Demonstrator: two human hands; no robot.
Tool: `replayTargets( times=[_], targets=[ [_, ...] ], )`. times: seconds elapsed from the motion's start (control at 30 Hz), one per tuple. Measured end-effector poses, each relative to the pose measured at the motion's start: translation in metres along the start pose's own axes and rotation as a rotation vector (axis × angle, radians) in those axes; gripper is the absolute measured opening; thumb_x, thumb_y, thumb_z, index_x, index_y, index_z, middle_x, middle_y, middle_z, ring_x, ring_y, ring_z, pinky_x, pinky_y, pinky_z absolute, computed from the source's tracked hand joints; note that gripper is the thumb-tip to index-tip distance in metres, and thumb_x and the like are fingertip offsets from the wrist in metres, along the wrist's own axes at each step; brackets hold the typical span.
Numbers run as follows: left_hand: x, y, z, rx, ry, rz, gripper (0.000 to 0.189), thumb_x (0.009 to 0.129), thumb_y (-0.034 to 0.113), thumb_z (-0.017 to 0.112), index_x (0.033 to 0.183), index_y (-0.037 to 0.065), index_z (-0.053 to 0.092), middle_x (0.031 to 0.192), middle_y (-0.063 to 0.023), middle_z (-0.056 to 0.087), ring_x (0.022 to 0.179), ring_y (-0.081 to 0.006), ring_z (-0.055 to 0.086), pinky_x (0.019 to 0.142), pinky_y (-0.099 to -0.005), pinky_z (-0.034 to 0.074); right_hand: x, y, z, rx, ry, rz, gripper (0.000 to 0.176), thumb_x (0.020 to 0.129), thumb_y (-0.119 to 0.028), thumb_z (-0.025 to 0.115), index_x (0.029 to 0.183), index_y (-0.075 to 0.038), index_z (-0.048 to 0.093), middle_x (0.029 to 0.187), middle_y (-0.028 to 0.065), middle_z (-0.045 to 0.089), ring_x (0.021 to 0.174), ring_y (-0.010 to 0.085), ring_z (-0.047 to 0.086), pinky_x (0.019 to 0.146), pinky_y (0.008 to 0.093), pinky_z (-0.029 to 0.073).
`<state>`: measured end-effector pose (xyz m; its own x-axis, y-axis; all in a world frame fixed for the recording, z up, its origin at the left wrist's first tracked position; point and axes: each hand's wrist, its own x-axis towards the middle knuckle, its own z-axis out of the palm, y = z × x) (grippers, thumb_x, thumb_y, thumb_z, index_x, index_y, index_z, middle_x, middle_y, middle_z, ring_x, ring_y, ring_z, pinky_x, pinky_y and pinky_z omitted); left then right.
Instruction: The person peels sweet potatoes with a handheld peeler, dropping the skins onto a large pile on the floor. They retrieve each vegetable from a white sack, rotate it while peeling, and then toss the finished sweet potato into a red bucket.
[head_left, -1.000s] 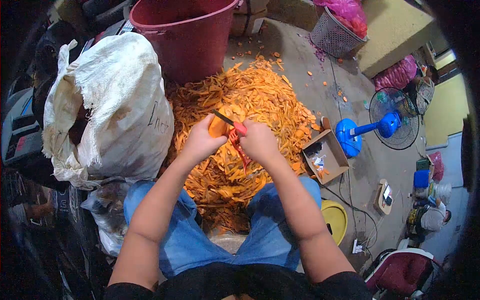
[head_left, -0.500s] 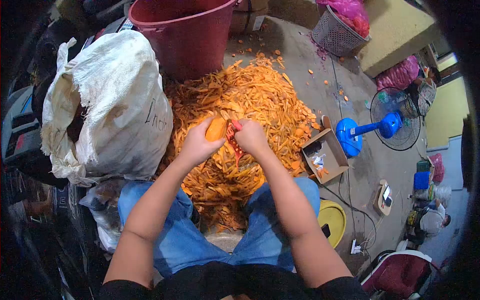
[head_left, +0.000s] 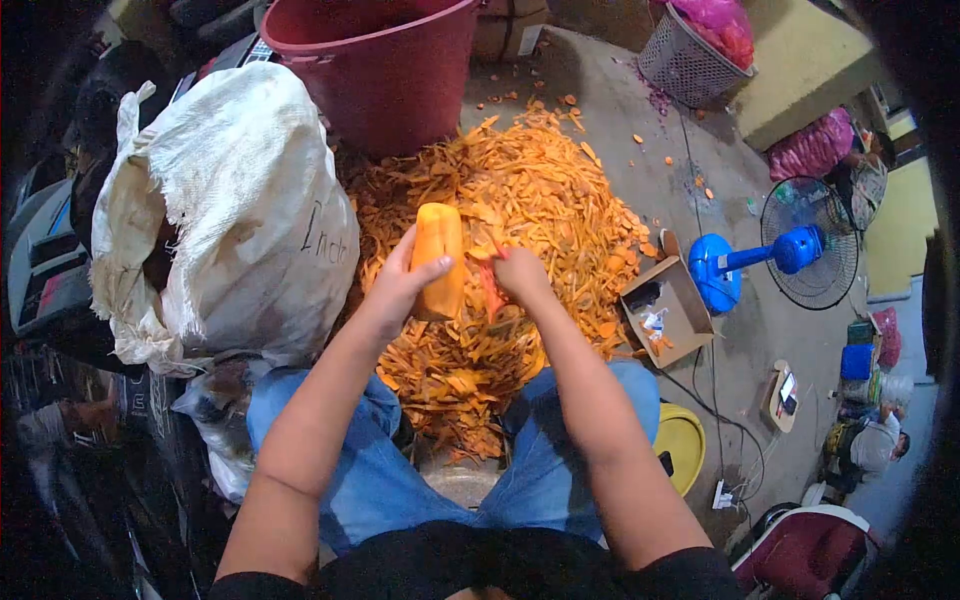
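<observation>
My left hand (head_left: 402, 278) is wrapped round a thick, peeled-looking orange carrot (head_left: 439, 262), which stands nearly upright with the thumb across its near side. My right hand (head_left: 522, 276) is closed on the handle of a red peeler (head_left: 493, 288), a short way to the right of the carrot and apart from it. Some peel seems to hang by the blade. Both hands are over a large heap of orange peelings (head_left: 565, 200) on the floor between my knees. The right fingers partly hide the peeler.
Left of the heap stands a white woven sack (head_left: 245, 190), with a dark red tub (head_left: 385, 90) behind. To the right are a cardboard box (head_left: 690, 325), a blue fan (head_left: 715, 270), a yellow lid (head_left: 682, 450) and cables. A person (head_left: 872, 445) is at the far right.
The carrot has come upright in my left hand and more of it shows. My right hand with the peeler has moved right, away from the carrot. The view has shifted slightly.
</observation>
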<state>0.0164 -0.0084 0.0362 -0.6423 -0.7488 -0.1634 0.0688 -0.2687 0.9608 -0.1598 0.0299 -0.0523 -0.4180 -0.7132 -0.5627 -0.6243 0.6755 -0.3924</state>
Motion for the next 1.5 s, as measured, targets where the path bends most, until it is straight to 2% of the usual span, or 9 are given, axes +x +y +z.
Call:
replayTargets(
  times=[0.07,0.1,0.17,0.27,0.4,0.53,0.67,1.2,1.5],
  targets=[
    [0.005,-0.015,-0.013,-0.499,-0.046,-0.329,0.045,0.08,0.037,0.041,0.112,0.005,0.037,0.095,-0.0112,0.052,0.083,-0.0211,0.054,0.073,-0.0324,0.044,-0.013,-0.022,-0.014,0.322,0.269,-0.201,0.03,0.074,-0.029,0.05,0.077,0.0,0.055,0.068,0.0157,0.057,0.063,0.0256,0.055,0.058,0.0316,0.042],
    [0.006,-0.013,-0.009,-0.481,-0.045,-0.318,0.047,0.083,0.043,0.028,0.109,0.005,0.039,0.094,-0.0138,0.053,0.079,-0.0248,0.056,0.07,-0.0358,0.046,-0.017,-0.028,-0.017,0.322,0.258,-0.201,0.03,0.074,-0.029,0.05,0.077,0.0,0.055,0.068,0.0157,0.057,0.063,0.0256,0.055,0.058,0.0316,0.042],
    [0.002,-0.012,-0.007,-0.538,-0.045,-0.371,0.046,0.083,0.042,0.03,0.109,0.005,0.039,0.094,-0.0137,0.053,0.079,-0.0252,0.056,0.07,-0.0361,0.046,-0.02,-0.037,-0.025,0.908,0.362,-0.298,0.027,0.079,-0.026,0.049,0.066,-0.002,0.049,0.052,0.0043,0.045,0.048,0.0124,0.041,0.048,0.027,0.035],
    [0.004,-0.012,-0.005,-0.656,-0.039,-0.458,0.044,0.083,0.04,0.032,0.108,0.005,0.04,0.092,-0.014,0.054,0.078,-0.0274,0.056,0.068,-0.0375,0.046,-0.03,-0.044,-0.042,1.034,0.579,-0.48,0.029,0.081,-0.024,0.047,0.061,-0.003,0.042,0.051,-0.0022,0.033,0.049,0.0064,0.028,0.044,0.0246,0.028],
    [0.007,-0.025,-0.008,-0.772,-0.125,-0.47,0.04,0.082,0.039,0.034,0.106,0.007,0.042,0.09,-0.0133,0.054,0.076,-0.0272,0.055,0.064,-0.0405,0.047,-0.03,-0.046,-0.049,1.057,0.738,-0.478,0.031,0.081,-0.027,0.046,0.061,-0.003,0.044,0.05,-0.0019,0.038,0.048,0.0065,0.032,0.044,0.0249,0.029],
    [0.012,-0.033,0.009,-0.795,-0.1,-0.476,0.038,0.082,0.04,0.033,0.103,0.01,0.044,0.089,-0.0109,0.055,0.077,-0.0241,0.055,0.062,-0.0416,0.047,-0.036,-0.06,-0.036,1.159,0.656,-0.36,0.031,0.082,-0.027,0.046,0.063,-0.003,0.046,0.051,-0.0003,0.041,0.049,0.0083,0.035,0.046,0.026,0.032],
    [0.018,-0.041,0.01,-0.872,-0.049,-0.589,0.038,0.084,0.037,0.028,0.1,0.009,0.047,0.091,-0.0099,0.055,0.079,-0.0214,0.055,0.066,-0.0388,0.047,-0.053,-0.072,-0.025,1.058,0.613,-0.615,0.03,0.08,-0.026,0.048,0.064,-0.002,0.046,0.05,0.0028,0.041,0.049,0.01,0.035,0.046,0.0265,0.033],
    [0.019,-0.042,0.016,-0.765,-0.105,-0.534,0.034,0.085,0.027,0.021,0.101,0.007,0.044,0.089,-0.0094,0.055,0.075,-0.0202,0.056,0.067,-0.035,0.047,-0.073,-0.072,-0.03,0.732,0.703,-0.707,0.023,0.08,-0.021,0.047,0.069,-0.001,0.049,0.047,0.0088,0.042,0.04,0.017,0.037,0.04,0.0301,0.032],
    [0.004,-0.026,0.029,-0.56,-0.035,-0.514,0.043,0.086,0.038,0.024,0.103,0.006,0.045,0.086,-0.009,0.056,0.073,-0.0191,0.056,0.065,-0.0321,0.047,-0.056,-0.064,-0.036,0.734,0.871,-0.449,0.024,0.079,-0.02,0.048,0.066,0.0,0.049,0.047,0.0101,0.044,0.04,0.0202,0.039,0.041,0.033,0.032]
  ],
)
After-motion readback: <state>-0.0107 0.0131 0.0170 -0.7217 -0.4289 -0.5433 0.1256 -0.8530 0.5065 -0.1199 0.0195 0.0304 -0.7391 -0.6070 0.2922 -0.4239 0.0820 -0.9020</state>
